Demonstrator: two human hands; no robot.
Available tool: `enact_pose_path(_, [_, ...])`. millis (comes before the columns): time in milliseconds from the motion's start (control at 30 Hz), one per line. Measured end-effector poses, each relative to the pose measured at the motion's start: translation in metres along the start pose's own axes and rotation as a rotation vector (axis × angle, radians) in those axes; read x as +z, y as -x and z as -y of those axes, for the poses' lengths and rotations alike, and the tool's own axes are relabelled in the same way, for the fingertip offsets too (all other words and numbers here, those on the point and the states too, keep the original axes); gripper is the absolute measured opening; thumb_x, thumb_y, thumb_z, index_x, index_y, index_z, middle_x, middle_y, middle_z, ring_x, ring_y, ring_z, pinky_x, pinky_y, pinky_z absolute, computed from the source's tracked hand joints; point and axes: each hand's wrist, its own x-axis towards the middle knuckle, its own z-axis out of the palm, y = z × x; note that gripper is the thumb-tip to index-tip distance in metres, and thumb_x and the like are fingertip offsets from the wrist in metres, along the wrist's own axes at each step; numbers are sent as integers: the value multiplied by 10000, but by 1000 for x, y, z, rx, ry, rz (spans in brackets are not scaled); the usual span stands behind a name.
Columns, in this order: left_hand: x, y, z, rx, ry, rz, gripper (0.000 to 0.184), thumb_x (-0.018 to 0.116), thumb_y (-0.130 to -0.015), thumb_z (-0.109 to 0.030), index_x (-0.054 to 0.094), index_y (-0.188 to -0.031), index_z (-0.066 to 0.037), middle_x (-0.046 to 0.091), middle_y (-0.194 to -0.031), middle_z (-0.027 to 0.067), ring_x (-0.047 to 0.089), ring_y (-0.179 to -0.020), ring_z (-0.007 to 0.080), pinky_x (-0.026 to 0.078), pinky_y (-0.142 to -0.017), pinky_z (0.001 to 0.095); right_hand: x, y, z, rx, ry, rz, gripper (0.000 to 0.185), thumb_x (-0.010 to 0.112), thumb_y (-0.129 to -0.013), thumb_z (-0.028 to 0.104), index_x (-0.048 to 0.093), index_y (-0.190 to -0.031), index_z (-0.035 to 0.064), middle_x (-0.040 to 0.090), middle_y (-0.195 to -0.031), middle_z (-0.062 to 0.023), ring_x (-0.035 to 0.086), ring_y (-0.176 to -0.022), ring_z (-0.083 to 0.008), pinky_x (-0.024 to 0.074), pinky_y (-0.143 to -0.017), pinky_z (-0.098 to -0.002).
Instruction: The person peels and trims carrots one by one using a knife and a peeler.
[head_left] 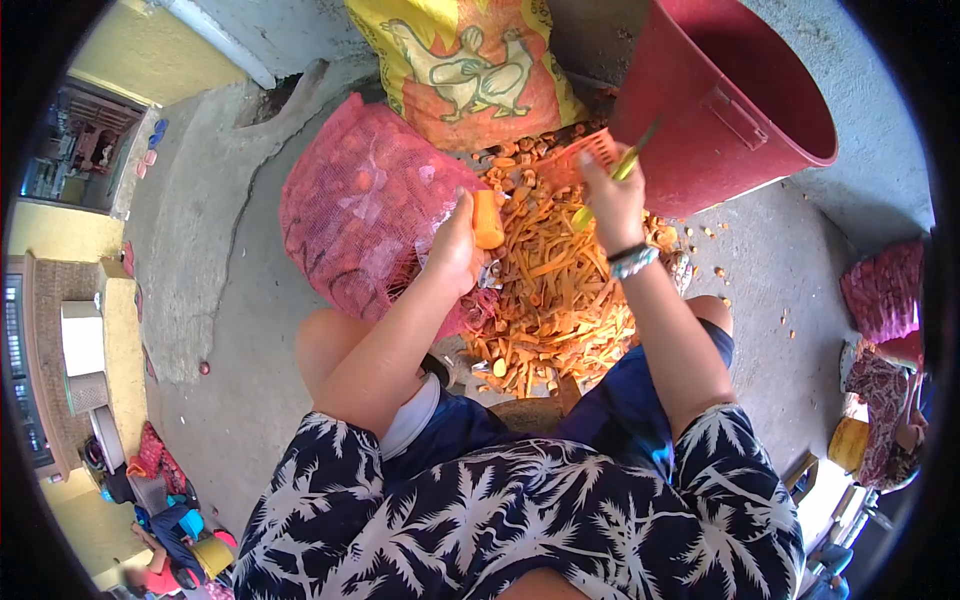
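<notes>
My left hand point(452, 250) is closed around a thick orange carrot piece point(487, 220), its cut end facing the pile. My right hand point(612, 205) grips a yellow-handled knife point(627, 163), its narrow dark blade pointing up and to the right; motion blurs it a little. The knife is apart from the carrot. Below and between both hands spreads a heap of carrot peelings point(550, 290) with cut ends among them. An orange plastic basket point(570, 163), partly hidden, sits just behind my right hand.
A pink mesh sack point(350, 200) full of carrots lies left of the heap. Behind stands a yellow and red sack point(465, 75) printed with chickens. A tall red bin point(690, 120) is at the back right. Other people point(165, 550) sit at the lower left and far right.
</notes>
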Motion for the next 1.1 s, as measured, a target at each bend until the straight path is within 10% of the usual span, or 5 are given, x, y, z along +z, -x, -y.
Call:
enact_pose_path(433, [0,6,3,-98,-74,161,471,272,-937,-465,499,-1044,-66,556,-867,71,555,-761,194,461,-668,321,-8,-29,-25,-311,219,-77,193,642,-778,40,550,-946,12,613,-826,-43,551,-706,-96,462,-614,-241])
enact_pose_path(633, [2,0,-1,-107,144,77,459,258,-942,-454,499,-1046,-76,554,-909,69,552,-812,208,460,-734,367,4,13,-7,-64,32,92,216,613,-819,101,512,-998,34,560,-746,1,479,-538,-36,402,-439,-183])
enact_pose_path(933, [4,-6,12,-49,-20,-139,398,276,-950,-406,495,-1056,-91,550,-947,74,542,-846,197,446,-786,363,5,10,-7,-18,92,136,247,628,-784,43,541,-1012,-1,621,-879,-65,566,-744,-98,464,-655,-245])
enact_pose_path(1000, [-19,-9,11,-194,81,391,373,298,-951,-386,496,-1059,-88,549,-936,67,544,-830,187,460,-740,351,-7,-25,-29,-259,278,6,198,632,-782,43,547,-958,7,615,-839,-56,556,-698,-106,465,-629,-262])
enact_pose_path(1100, [-5,2,2,-155,145,208,387,291,-951,-392,498,-1053,-81,551,-930,58,543,-828,186,465,-740,348,-20,-39,-27,-59,5,-123,172,622,-799,47,538,-947,25,604,-811,-27,548,-689,-92,454,-602,-245])
